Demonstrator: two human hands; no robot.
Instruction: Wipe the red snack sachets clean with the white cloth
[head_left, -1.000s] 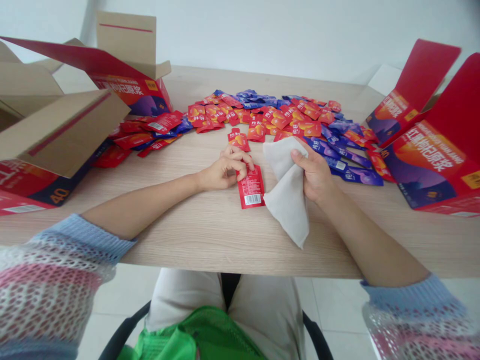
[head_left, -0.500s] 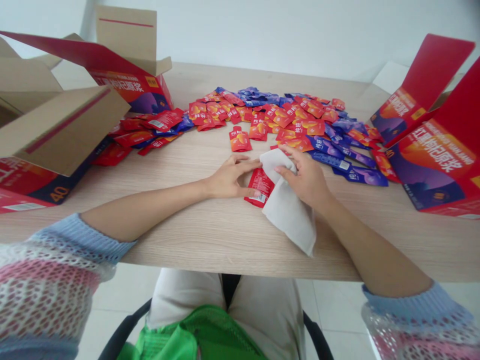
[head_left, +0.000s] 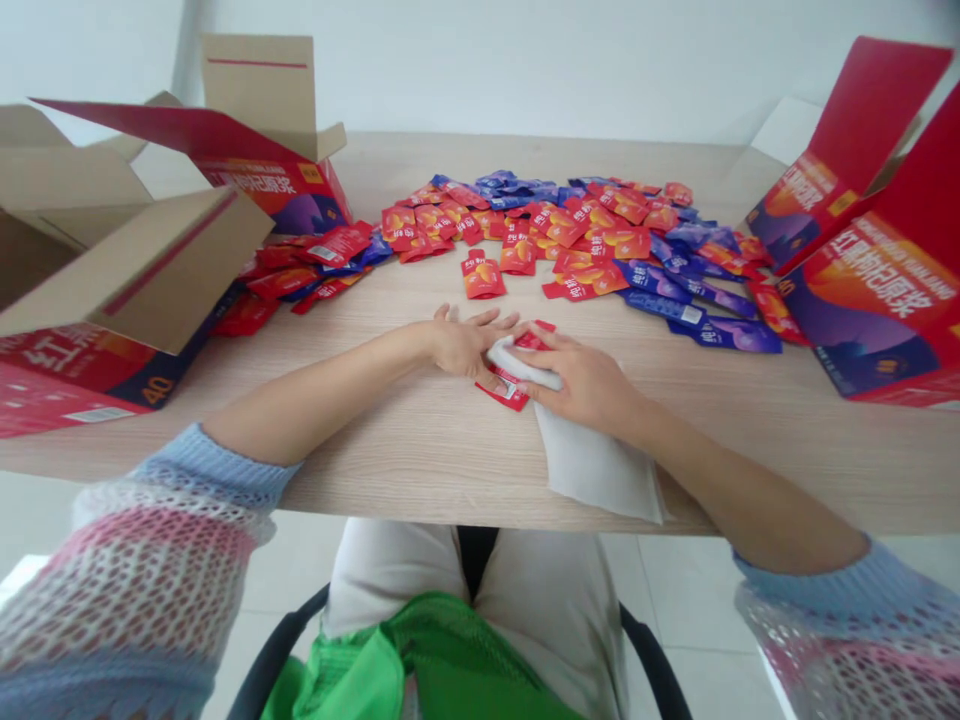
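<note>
A red pouch (head_left: 504, 388) lies flat on the table in front of me, its middle covered by a white cloth and my fingers. My left hand (head_left: 466, 347) rests on the pouch's left side with fingers spread, thumb near the barcode. In my right hand (head_left: 589, 380) the white cloth (head_left: 592, 462) is gripped, its bunched part pressed on the pouch and the loose part trailing toward the table's front edge. Just beyond my hands a single red-orange pouch (head_left: 482, 275) lies apart from the heap.
Behind is a wide heap of red pouches (head_left: 559, 225) and purple pouches (head_left: 656, 280). Open cartons stand at left (head_left: 90, 350) and right (head_left: 870, 300), with more red pouches (head_left: 300, 265) beside the left ones. The wooden table's front edge (head_left: 420, 515) runs close to my lap.
My right hand has pressed the bunched cloth down onto the red pouch. My left fingers have spread out over the pouch. The view has shifted slightly.
</note>
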